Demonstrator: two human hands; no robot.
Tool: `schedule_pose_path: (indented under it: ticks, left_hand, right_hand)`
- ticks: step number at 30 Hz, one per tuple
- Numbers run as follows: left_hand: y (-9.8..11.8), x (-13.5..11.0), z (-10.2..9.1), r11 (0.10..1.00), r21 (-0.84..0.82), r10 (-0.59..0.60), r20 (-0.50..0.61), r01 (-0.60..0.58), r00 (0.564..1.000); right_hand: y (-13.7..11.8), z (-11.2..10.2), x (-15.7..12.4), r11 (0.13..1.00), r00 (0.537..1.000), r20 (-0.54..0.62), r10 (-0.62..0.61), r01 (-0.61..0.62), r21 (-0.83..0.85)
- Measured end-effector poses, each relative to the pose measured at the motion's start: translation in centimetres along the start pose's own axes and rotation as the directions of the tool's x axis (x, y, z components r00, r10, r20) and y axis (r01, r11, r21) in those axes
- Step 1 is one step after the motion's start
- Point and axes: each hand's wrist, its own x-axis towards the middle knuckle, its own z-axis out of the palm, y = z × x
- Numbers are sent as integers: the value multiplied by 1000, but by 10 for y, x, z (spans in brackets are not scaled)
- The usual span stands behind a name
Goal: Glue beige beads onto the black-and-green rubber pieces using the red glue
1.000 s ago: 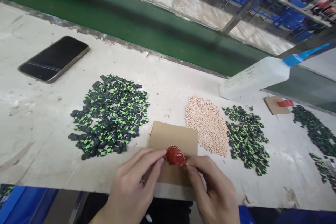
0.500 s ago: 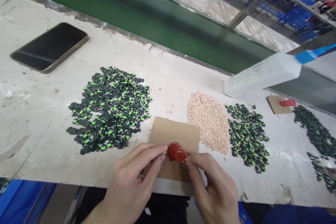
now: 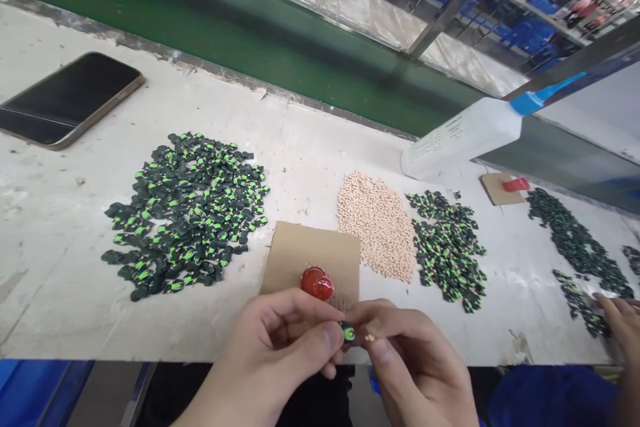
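My left hand (image 3: 295,340) pinches a small black-and-green piece (image 3: 348,332) between thumb and fingertips, its bright green end facing right. Close beside it, my right hand (image 3: 410,353) grips a tiny beige piece (image 3: 371,337) between thumb and forefinger. A narrow gap separates the two pieces. Just beyond my fingers a glossy red round cup (image 3: 317,283) stands on a square of brown cardboard (image 3: 295,250). To the left spreads a large pile of black-and-green pieces (image 3: 195,207); right of the cardboard lies a heap of small beige pieces (image 3: 377,223).
A second black-and-green pile (image 3: 450,247) lies right of the beige heap. Behind stands a white bottle with a blue nozzle (image 3: 463,137). A phone (image 3: 75,97) rests far left. Another cardboard piece (image 3: 495,190) bears a red cylinder (image 3: 516,185). A co-worker's hand (image 3: 623,323) touches pieces at right.
Both hands have drawn back from the red cup toward the table's front edge and come together. The view has shifted, and a co-worker's hand now shows more fully at right.
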Motion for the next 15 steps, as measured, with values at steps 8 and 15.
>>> schedule_pose_path:
  ticks: [8,15]
  left_hand:
    - [-5,-3,-10,999,46,17,25,-18,1000]
    - [4,-5,0,1000,14,-24,-54,25,998]
  right_hand:
    - [-4,21,-3,994,974,-209,-82,64,-89]
    - [-11,8,7,938,981,14,-194,189,-289]
